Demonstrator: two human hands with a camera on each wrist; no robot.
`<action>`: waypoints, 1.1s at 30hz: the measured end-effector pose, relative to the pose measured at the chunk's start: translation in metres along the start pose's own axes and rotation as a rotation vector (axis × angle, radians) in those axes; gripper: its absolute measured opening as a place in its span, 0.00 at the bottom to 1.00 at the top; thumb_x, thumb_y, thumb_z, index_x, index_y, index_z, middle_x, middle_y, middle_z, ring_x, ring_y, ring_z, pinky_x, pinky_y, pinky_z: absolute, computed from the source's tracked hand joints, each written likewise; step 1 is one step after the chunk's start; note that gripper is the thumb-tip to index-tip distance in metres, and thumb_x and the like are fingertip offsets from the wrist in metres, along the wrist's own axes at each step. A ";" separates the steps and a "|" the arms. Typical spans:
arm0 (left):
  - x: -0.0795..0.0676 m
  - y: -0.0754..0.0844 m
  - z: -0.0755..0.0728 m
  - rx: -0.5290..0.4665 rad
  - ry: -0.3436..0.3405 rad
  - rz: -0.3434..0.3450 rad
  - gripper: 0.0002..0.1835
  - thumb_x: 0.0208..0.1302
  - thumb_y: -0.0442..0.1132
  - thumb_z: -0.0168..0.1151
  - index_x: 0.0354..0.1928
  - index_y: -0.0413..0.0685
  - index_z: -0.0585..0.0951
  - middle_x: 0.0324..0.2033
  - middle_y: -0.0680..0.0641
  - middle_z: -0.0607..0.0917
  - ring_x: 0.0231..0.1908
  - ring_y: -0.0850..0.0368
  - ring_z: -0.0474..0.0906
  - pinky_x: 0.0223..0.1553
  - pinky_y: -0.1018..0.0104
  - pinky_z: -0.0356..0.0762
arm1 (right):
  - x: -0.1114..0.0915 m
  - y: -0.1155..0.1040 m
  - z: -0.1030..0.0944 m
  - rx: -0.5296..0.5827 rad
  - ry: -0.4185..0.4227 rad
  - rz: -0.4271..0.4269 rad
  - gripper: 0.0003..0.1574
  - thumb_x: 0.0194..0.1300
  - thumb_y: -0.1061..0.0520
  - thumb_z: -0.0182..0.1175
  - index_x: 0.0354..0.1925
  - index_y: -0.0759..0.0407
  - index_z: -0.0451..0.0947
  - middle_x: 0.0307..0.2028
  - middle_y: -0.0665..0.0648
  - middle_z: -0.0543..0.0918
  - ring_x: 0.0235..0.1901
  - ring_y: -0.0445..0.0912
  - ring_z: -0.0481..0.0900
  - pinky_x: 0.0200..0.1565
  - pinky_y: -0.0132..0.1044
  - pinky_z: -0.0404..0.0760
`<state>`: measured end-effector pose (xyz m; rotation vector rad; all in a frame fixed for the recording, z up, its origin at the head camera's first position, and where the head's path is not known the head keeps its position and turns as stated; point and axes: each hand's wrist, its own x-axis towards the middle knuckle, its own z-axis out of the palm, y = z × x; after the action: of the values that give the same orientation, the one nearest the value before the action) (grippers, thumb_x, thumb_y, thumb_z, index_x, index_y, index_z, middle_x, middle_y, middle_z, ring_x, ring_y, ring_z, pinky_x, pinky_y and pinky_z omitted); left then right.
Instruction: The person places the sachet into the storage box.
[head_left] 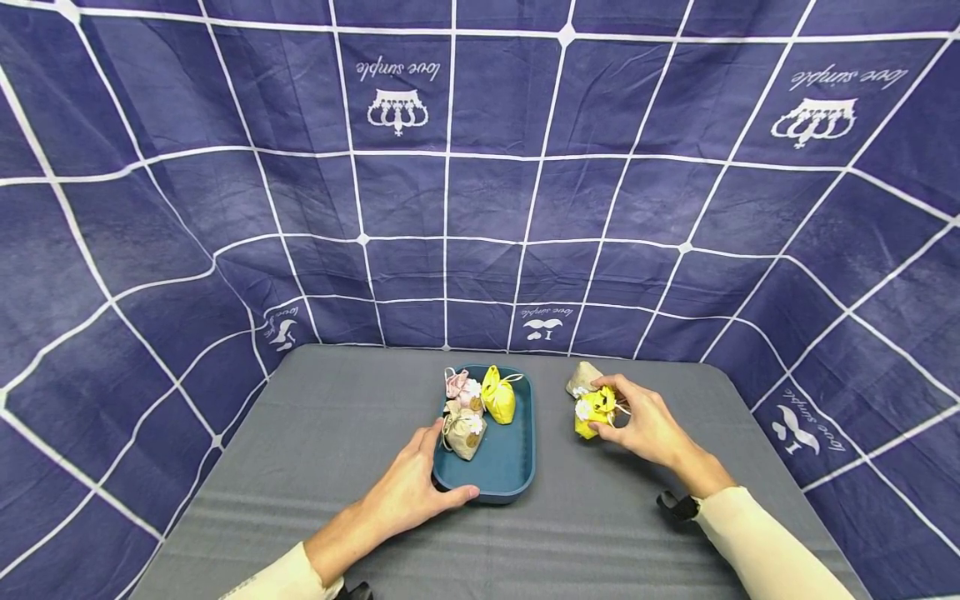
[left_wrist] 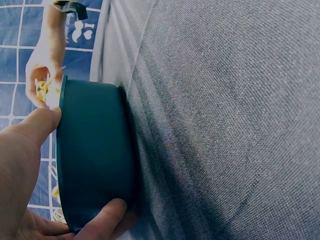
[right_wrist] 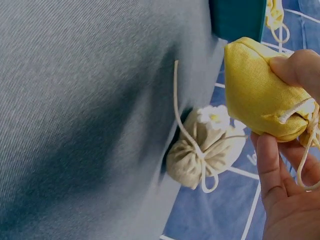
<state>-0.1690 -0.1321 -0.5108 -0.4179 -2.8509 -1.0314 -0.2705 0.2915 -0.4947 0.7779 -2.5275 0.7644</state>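
Observation:
My right hand (head_left: 641, 421) pinches a yellow drawstring pouch (right_wrist: 260, 92) between thumb and fingers, above the grey table. Just behind it lies a beige drawstring pouch (right_wrist: 207, 145) with a white flower and a cord tie. My left hand (head_left: 412, 483) holds the near left corner of a teal plastic bin (left_wrist: 95, 150), its thumb at the rim and fingers against the wall. Inside the bin sit a pink pouch (head_left: 459, 385), a beige pouch (head_left: 463, 437) and another yellow pouch (head_left: 498, 398).
A grey cloth (head_left: 337, 417) covers the table under the bin and the loose beige pouch. Blue curtains (head_left: 487, 200) with white grid lines stand behind the table and along both sides.

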 end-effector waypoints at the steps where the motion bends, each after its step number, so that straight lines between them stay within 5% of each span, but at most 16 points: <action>1: 0.000 0.000 0.000 0.000 0.000 0.000 0.69 0.57 0.67 0.90 0.86 0.27 0.68 0.72 0.32 0.84 0.71 0.37 0.86 0.74 0.40 0.86 | 0.000 -0.001 0.000 0.002 0.004 -0.002 0.43 0.54 0.58 0.93 0.66 0.56 0.86 0.49 0.49 0.95 0.42 0.35 0.88 0.46 0.38 0.92; 8: -0.001 0.000 0.001 0.000 -0.004 -0.006 0.69 0.57 0.68 0.90 0.86 0.28 0.68 0.72 0.32 0.84 0.71 0.37 0.86 0.74 0.39 0.86 | 0.003 -0.010 0.001 0.041 0.032 -0.022 0.49 0.52 0.61 0.93 0.69 0.59 0.82 0.42 0.48 0.93 0.42 0.35 0.89 0.49 0.30 0.91; 18: -0.003 0.001 0.001 0.002 -0.013 -0.023 0.70 0.57 0.69 0.89 0.87 0.30 0.67 0.73 0.32 0.83 0.73 0.36 0.84 0.76 0.39 0.85 | 0.007 -0.024 0.002 0.100 0.058 -0.028 0.50 0.51 0.63 0.94 0.66 0.62 0.75 0.47 0.51 0.97 0.46 0.38 0.93 0.53 0.20 0.87; 33: 0.000 0.001 0.001 0.017 -0.003 -0.015 0.69 0.56 0.68 0.90 0.86 0.29 0.68 0.72 0.32 0.84 0.72 0.36 0.85 0.74 0.39 0.86 | 0.020 -0.050 0.007 0.133 0.068 -0.118 0.42 0.53 0.64 0.93 0.60 0.60 0.81 0.54 0.54 0.94 0.49 0.46 0.97 0.56 0.30 0.93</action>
<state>-0.1685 -0.1312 -0.5107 -0.3977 -2.8671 -1.0097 -0.2569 0.2444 -0.4704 0.9200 -2.3663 0.9101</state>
